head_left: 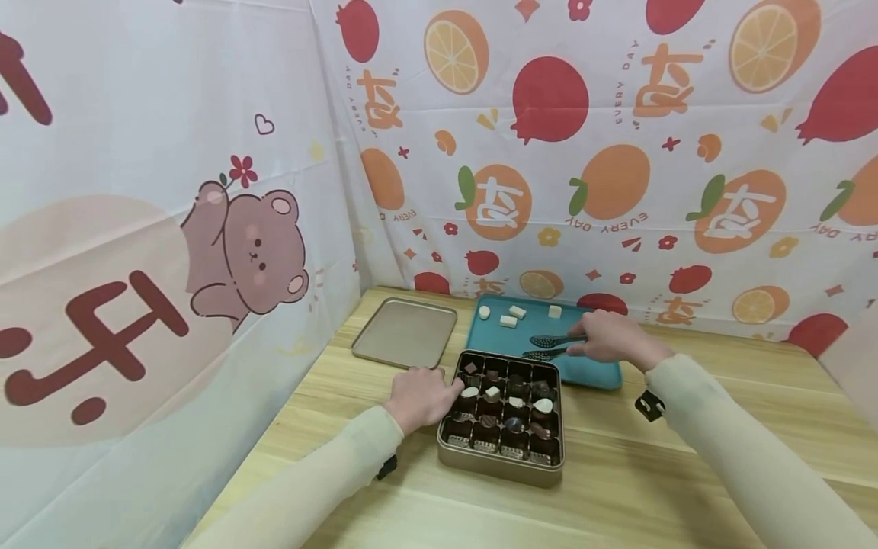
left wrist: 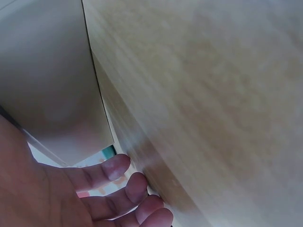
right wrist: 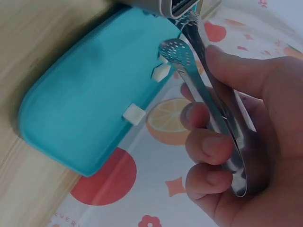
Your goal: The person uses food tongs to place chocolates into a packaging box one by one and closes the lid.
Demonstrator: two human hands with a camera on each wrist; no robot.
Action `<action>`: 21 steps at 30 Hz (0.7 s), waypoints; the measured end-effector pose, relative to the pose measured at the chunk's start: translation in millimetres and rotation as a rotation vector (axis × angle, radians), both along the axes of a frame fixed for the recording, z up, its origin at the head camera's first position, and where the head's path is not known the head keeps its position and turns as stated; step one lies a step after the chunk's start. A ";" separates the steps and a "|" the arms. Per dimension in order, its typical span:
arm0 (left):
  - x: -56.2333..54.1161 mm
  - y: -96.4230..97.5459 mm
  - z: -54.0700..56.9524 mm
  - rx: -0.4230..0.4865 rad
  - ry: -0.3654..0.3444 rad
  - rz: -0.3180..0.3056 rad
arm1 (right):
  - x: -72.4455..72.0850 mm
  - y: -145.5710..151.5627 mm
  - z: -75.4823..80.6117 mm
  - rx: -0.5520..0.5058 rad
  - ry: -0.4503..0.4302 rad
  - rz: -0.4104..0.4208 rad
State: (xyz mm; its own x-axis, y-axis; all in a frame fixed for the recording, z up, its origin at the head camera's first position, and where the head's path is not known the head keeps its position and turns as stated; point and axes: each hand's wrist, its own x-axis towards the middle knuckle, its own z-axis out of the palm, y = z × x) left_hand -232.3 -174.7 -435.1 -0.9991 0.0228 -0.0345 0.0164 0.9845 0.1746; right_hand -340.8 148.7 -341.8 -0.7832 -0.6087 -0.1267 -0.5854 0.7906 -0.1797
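perforated metal tongs [right wrist: 204,94] are pinched, tips apart, by the right hand [head_left: 609,337] above the teal tray [head_left: 490,335]; the nearer chocolate box [head_left: 504,467] is touched at left by the left hand [head_left: 421,399], fingers loosely extended. white confections [head_left: 517,313] at the tray's far side may be squirted out by off-centre gripping; the chocolate box may be struck by low tongs.
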 end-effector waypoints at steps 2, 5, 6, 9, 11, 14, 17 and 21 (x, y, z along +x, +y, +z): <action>-0.2 0.2 0.3 0.002 0.001 -0.001 | -1.5 -0.2 1.4 0.025 -0.016 -0.002; 0.3 0.1 1.1 0.005 -0.002 -0.006 | -4.4 -0.3 1.7 0.059 -0.059 -0.009; 0.4 0.0 1.1 0.008 -0.003 -0.007 | -5.5 -0.6 1.1 0.067 -0.073 -0.009; 1.2 -0.7 0.8 0.009 -0.001 -0.005 | -8.8 -4.0 -3.0 0.075 -0.102 0.003; 1.4 -1.1 -0.1 0.008 0.003 -0.001 | -10.3 -8.0 -6.5 0.073 -0.104 0.018; 1.0 -1.2 -1.5 0.009 0.008 0.002 | -11.3 -14.7 -12.9 0.063 -0.094 0.039; 1.0 -0.6 -2.1 0.005 0.008 -0.002 | -10.4 -20.6 -17.9 0.046 -0.077 0.041; 1.1 0.2 -1.9 -0.001 0.010 -0.004 | -9.1 -26.7 -20.7 0.012 -0.055 0.047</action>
State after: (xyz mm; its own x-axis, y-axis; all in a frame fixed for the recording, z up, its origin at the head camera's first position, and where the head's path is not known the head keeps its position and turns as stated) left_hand -231.2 -174.5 -437.1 -0.9994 0.0263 -0.0246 0.0217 0.9846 0.1734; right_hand -349.9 122.1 -362.5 -0.7458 -0.6426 -0.1756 -0.6112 0.7649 -0.2033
